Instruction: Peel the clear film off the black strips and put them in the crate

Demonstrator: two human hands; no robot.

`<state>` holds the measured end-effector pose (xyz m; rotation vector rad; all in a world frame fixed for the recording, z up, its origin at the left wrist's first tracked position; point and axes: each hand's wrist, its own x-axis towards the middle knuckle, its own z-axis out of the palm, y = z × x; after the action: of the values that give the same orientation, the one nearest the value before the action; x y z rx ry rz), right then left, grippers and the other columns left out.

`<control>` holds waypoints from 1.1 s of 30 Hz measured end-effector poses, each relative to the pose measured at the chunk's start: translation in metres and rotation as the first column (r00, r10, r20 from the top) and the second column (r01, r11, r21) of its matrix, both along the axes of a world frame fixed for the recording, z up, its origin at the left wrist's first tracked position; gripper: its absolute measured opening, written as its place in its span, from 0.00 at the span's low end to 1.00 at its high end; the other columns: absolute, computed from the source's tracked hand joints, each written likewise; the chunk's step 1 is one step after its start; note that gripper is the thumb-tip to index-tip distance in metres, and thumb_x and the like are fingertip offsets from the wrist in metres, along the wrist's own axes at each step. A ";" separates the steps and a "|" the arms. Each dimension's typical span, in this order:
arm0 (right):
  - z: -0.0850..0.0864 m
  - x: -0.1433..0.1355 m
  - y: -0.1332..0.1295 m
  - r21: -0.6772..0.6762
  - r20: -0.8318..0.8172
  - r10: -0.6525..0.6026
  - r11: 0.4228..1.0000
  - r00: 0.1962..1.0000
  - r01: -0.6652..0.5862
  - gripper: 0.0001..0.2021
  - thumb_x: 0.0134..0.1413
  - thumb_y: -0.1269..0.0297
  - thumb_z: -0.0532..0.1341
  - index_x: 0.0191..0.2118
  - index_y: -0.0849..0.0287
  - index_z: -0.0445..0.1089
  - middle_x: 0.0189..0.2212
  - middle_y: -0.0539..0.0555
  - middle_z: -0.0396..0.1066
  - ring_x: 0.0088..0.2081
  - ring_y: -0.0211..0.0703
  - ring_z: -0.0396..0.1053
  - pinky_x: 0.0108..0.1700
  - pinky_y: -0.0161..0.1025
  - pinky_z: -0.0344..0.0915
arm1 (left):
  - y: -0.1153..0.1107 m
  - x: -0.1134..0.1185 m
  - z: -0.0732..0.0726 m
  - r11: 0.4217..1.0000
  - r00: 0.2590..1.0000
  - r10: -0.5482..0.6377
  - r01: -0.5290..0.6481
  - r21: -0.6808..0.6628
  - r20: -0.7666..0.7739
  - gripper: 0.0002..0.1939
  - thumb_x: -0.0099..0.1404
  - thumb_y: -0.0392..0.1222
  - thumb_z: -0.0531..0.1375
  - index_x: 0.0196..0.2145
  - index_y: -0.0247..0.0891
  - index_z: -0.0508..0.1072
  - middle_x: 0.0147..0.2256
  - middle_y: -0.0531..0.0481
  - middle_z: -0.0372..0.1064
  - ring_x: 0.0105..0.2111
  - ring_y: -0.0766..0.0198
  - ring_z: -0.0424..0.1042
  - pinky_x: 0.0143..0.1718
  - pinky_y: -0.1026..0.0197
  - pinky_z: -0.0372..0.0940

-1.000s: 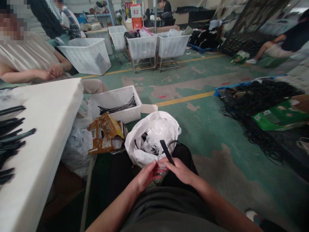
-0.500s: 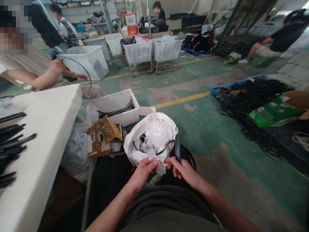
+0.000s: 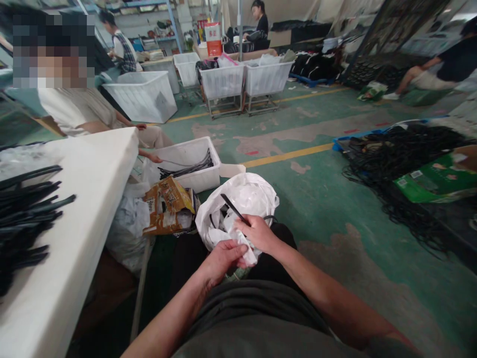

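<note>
My left hand (image 3: pixel 225 256) is closed, pinching a small translucent white piece of film (image 3: pixel 249 255) between thumb and fingers. Just above it, my right hand (image 3: pixel 259 232) is wrapped around a flat black strip (image 3: pixel 231 206), whose free end points up and to the left. The right fingertips are close to the white film; whether they touch it is hidden. Both hands are over the near edge of a white bag (image 3: pixel 203 214), which stands open between my knees. Crumpled white film pieces (image 3: pixel 249 191) fill the bag.
A white table (image 3: pixel 100 184) with black strips (image 3: pixel 30 214) is at the left. Beyond the bag stand a torn brown carton (image 3: pixel 164 209) and a white bin (image 3: pixel 201 181). A seated co-worker (image 3: pixel 89 107) reaches into that bin. Black cords (image 3: pixel 406 164) are piled at the right.
My right hand has moved up and left, and its black strip now tilts left over the bag. The left hand keeps the film. The co-worker's hand has lowered to the bin.
</note>
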<state>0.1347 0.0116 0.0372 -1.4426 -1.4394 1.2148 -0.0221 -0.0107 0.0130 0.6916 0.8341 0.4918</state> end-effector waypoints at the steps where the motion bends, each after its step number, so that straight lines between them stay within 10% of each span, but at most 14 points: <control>1: 0.002 0.003 0.000 0.012 -0.020 -0.007 1.000 1.000 0.008 0.15 0.58 0.53 0.55 0.31 0.60 0.67 0.26 0.49 0.68 0.23 0.34 0.60 0.26 0.31 0.57 | 0.002 -0.001 0.001 1.000 1.000 0.024 -0.024 -0.007 -0.002 0.22 0.48 0.54 0.72 0.29 0.30 0.78 0.25 0.44 0.75 0.24 0.64 0.72 0.28 0.65 0.65; 6: 0.017 0.025 -0.025 -0.076 -0.034 0.115 0.990 0.993 -0.118 0.25 0.67 0.47 0.45 0.36 0.61 0.69 0.23 0.49 0.70 0.17 0.33 0.59 0.23 0.31 0.58 | 0.019 -0.010 0.006 0.960 0.957 0.276 -0.270 -0.079 0.083 0.22 0.44 0.52 0.74 0.24 0.33 0.72 0.21 0.51 0.70 0.21 0.69 0.69 0.25 0.68 0.65; 12: 0.025 0.016 -0.078 -0.392 -0.045 0.434 0.821 0.900 -0.416 0.22 0.67 0.54 0.48 0.28 0.62 0.68 0.23 0.51 0.72 0.16 0.31 0.59 0.20 0.27 0.55 | 0.042 -0.020 0.003 0.862 0.868 0.491 -0.473 -0.181 0.068 0.24 0.43 0.52 0.75 0.27 0.35 0.69 0.25 0.52 0.72 0.27 0.65 0.74 0.29 0.66 0.69; 33: 0.005 -0.006 -0.064 -0.452 -0.147 0.480 0.745 0.865 -0.490 0.23 0.66 0.55 0.46 0.26 0.62 0.66 0.18 0.50 0.69 0.13 0.30 0.58 0.17 0.26 0.53 | 0.023 -0.025 0.005 0.845 0.835 0.534 -0.522 -0.119 0.131 0.19 0.47 0.50 0.74 0.28 0.34 0.73 0.28 0.49 0.75 0.28 0.65 0.74 0.28 0.67 0.66</control>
<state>0.1284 -0.0519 0.0426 -1.3856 -1.6349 2.0292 -0.0466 0.0121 0.0183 0.3305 0.8858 0.9984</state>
